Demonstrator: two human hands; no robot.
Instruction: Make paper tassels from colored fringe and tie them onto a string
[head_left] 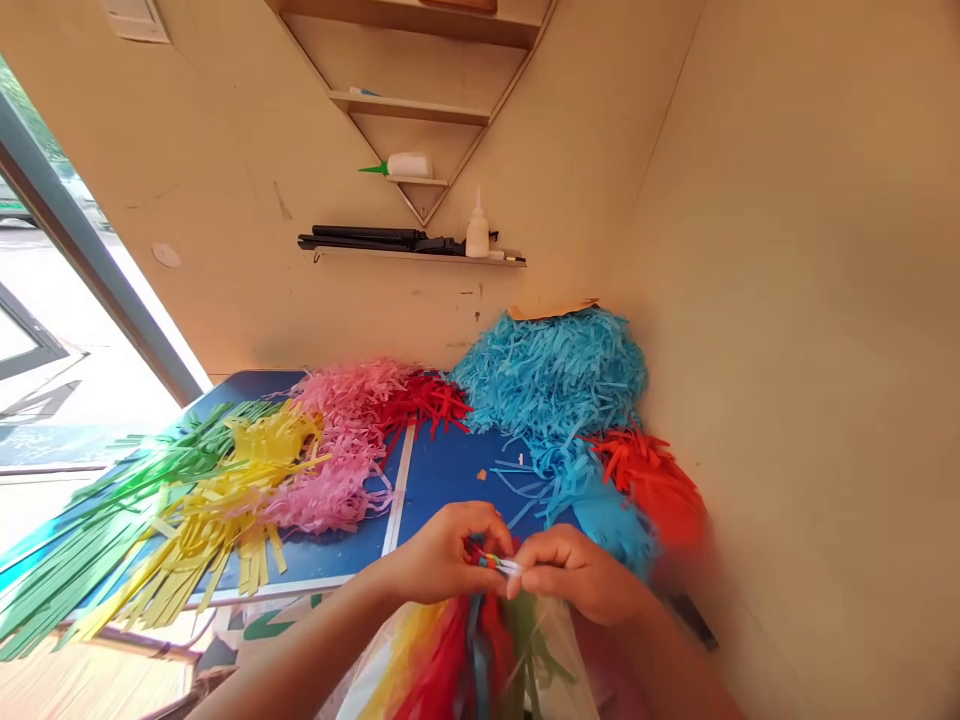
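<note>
Both hands meet in front of my body, just past the table's near edge. My left hand [459,553] is closed around a small bunch of thin multicoloured strands [486,558], red, green, yellow and blue. With thumb and fingers, my right hand [576,570] pinches the strands' white end. Exactly what the strands are, I cannot make out. Under the hands hangs blurred red, yellow and green fringe [431,660], with pale, see-through material around it. A dark strip [478,650] runs down in front of the fringe.
A blue table [442,475] bears green [112,540], yellow [247,490], pink [334,450] and blue [555,375] paper fringe. Red fringe [660,480] lies by the right wall. A wall shelf [360,256] holds a squeeze bottle [477,232] and black tools [367,239].
</note>
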